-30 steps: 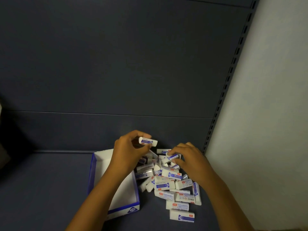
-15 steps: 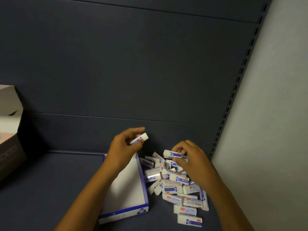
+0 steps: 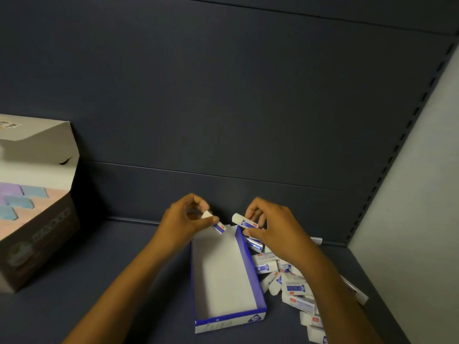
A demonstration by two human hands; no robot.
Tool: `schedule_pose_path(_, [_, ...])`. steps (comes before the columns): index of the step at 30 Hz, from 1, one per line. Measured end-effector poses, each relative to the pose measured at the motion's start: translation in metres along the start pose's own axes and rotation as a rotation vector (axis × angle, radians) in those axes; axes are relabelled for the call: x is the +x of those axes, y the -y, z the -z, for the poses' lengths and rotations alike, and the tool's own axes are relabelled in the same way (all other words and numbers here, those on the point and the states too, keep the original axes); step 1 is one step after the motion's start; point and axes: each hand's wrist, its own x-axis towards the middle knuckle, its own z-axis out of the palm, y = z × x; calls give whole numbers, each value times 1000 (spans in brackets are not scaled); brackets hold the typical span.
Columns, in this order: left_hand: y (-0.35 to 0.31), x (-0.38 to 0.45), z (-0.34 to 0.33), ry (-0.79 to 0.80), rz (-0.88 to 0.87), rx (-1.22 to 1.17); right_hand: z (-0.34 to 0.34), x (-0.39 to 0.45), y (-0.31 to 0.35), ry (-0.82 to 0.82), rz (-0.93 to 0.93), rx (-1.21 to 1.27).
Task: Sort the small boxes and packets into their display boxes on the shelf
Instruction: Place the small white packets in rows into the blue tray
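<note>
A blue-edged white display box (image 3: 224, 276) lies open on the dark shelf, its inside bare. My left hand (image 3: 183, 220) pinches a small white-and-blue packet (image 3: 214, 222) over the box's far left corner. My right hand (image 3: 272, 227) pinches another packet (image 3: 244, 220) just above the box's far right corner. A heap of several like packets (image 3: 290, 281) lies on the shelf to the right of the box, partly hidden under my right forearm.
A large brown-and-white carton (image 3: 37, 202) with pastel items inside stands at the left. The shelf's dark back panel (image 3: 223, 120) rises close behind the box. A pale side wall (image 3: 412, 194) with a slotted upright bounds the right.
My right hand lifted a packet off the heap and brought it left above the box's far corner. My left hand lowered its packet toward the box. The view shifted left, revealing the carton.
</note>
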Motion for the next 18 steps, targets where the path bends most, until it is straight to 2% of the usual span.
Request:
schedule_pose_path(3, [6,1,4,43,-60,101,-9,16,12,51,-12,22])
schedule_pose_path(9, [15,-4,6,21,-120,299,-31,19,15,29,-90,14])
schedule_pose_path(18, [26,-6,-1,-16,-242,755,-55,15,8,26,-100,-194])
